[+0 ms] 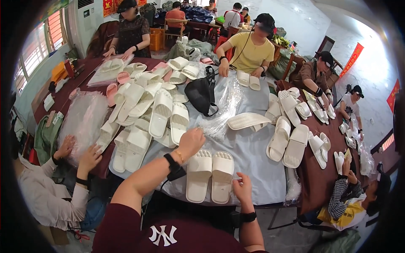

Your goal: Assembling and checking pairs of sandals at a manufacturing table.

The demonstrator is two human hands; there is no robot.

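A pair of white slippers (198, 176) lies side by side in front of me at the table's near edge, toes pointing away. My left hand (192, 143) is just beyond them, its fingers curled at the near end of a heap of clear plastic bags (225, 111). Whether it pinches a bag there is hidden. Beside the right-hand slipper, my right hand (242, 187) has its thumb and fingers apart and nothing in it. A large pile of white slippers (145, 99) lies to the left of my left hand.
A black bag (202, 95) rests beyond the plastic. More white slippers (289, 126) spread over the right side. Stacked clear bags (84, 122) lie at left, by a co-worker's hands (89, 158). A person in yellow (249, 52) stands opposite; other people work around the table.
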